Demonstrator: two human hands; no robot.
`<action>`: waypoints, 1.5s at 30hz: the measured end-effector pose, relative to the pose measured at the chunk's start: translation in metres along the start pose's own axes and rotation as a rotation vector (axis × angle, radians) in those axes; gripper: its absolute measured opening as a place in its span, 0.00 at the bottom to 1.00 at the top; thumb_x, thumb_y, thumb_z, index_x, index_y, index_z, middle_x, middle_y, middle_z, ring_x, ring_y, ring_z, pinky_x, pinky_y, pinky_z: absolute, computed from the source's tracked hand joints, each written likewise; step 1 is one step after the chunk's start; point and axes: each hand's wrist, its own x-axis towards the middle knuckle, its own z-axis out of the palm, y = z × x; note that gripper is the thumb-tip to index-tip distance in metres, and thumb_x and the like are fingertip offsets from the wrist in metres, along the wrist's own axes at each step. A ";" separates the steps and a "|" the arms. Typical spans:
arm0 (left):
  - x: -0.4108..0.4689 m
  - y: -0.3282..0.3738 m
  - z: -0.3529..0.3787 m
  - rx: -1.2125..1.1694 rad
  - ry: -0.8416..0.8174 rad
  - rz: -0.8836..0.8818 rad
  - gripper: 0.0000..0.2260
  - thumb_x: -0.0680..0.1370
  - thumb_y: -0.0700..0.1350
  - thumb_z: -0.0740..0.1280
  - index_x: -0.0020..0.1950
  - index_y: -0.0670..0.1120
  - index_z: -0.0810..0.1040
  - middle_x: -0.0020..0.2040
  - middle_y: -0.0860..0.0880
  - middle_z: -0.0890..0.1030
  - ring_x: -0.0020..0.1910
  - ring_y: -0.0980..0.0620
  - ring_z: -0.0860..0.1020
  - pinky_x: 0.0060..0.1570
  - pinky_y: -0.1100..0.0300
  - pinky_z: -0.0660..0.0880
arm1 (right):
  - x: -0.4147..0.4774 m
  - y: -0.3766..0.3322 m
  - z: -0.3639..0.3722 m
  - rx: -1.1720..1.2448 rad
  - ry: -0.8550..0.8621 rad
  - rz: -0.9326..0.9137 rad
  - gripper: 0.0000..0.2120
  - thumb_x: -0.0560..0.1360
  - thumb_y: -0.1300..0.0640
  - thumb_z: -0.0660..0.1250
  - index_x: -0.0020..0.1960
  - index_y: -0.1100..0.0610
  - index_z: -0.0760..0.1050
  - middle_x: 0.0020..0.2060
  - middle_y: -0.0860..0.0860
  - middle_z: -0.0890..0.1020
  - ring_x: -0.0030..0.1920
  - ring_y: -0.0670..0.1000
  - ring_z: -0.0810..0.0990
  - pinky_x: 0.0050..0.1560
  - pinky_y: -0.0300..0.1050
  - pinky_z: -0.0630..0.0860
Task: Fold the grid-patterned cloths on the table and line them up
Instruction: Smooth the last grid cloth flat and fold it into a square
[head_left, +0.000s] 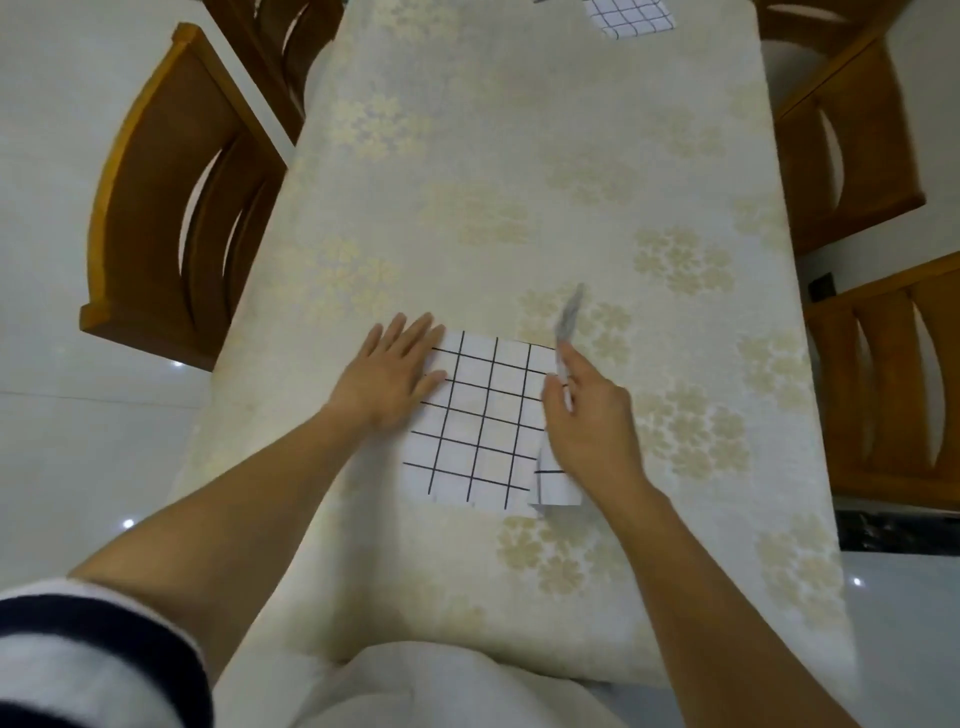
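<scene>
Head view: a person folds a grid cloth (483, 421) lying near the front of a table (467, 208); the left hand (400, 371) rests flat on the cloth's left edge, its fingers (410, 332) straight and close together; the right hand (587, 421) pinches the right edge, which stands up off the table, its raised tip blurred; just which fingers make the pinch cannot be told. A far cloth (631, 18) lies at the table's far end, well apart, partly cut off by the frame. The fold looks only begun; done well, the raised edge would be carried over to meet the left edge, grid lines matched, while the flat hand pins the cloth against sliding; that hand should slip clear before the flap lands, then the crease be pressed smooth. A chair (176, 208) stands at the table's left.
</scene>
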 end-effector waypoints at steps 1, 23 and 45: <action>-0.009 -0.011 0.006 0.040 0.037 0.005 0.28 0.85 0.62 0.43 0.83 0.56 0.43 0.83 0.55 0.45 0.82 0.52 0.40 0.80 0.51 0.40 | 0.003 -0.005 0.016 -0.056 -0.021 -0.030 0.23 0.82 0.49 0.57 0.76 0.51 0.66 0.41 0.55 0.84 0.38 0.55 0.81 0.43 0.53 0.81; -0.009 -0.020 0.008 0.028 0.067 -0.044 0.25 0.85 0.58 0.44 0.83 0.57 0.52 0.83 0.58 0.51 0.82 0.55 0.46 0.80 0.48 0.47 | 0.040 0.055 0.137 -0.642 -0.217 -0.208 0.35 0.81 0.34 0.41 0.81 0.51 0.43 0.81 0.51 0.41 0.80 0.56 0.37 0.79 0.57 0.44; -0.010 -0.020 0.009 0.075 0.081 0.014 0.24 0.85 0.60 0.48 0.82 0.63 0.53 0.83 0.57 0.52 0.82 0.53 0.47 0.80 0.48 0.47 | 0.070 0.132 0.054 -0.330 -0.221 -0.302 0.27 0.81 0.42 0.60 0.78 0.49 0.62 0.78 0.44 0.60 0.80 0.49 0.50 0.79 0.51 0.47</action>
